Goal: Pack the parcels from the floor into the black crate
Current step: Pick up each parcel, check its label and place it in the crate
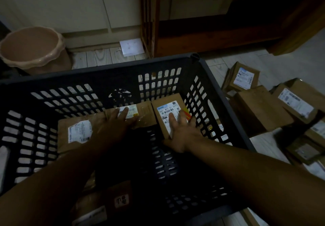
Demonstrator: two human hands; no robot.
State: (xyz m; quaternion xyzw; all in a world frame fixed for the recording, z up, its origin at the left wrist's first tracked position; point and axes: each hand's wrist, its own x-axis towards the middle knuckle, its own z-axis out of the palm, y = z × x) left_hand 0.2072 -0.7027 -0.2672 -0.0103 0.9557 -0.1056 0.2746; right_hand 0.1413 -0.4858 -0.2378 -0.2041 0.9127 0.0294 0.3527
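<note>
Reaching into the black crate [105,69], both hands are down on parcels at its far end. Head view only, very dim.

Left hand [112,124] lies flat on the middle parcel [146,110]. Its fingers are straight and relaxed with the tips on the glossy white label, nothing gripped. Right hand [182,131] is spread flat on the right parcel [167,103], fingers straight over the barcode label and thumb out toward the near edge. Whether the thumb hooks that edge is hard to make out.

The right parcel sits inside the crate near its right wall, just beside the middle parcel; their edges seem to meet. A third parcel [75,134] lies in the crate further left, white label up, its right end hidden under the left hand and wrist. Another parcel [121,199] shows at the crate's near end, mostly covered by the left forearm and lost in shadow, label unreadable. The near rim is partly hidden by the forearms.

Floor parcels [260,109] are heaped right of the crate, outside it, several with white labels. The nearer ones are dark and cropped by the frame edge.

Beyond the crate are a pink bin [31,48] at left, a white sheet [131,47] on the floor by the wall, and a wooden cabinet [211,37] with a black interior.
</note>
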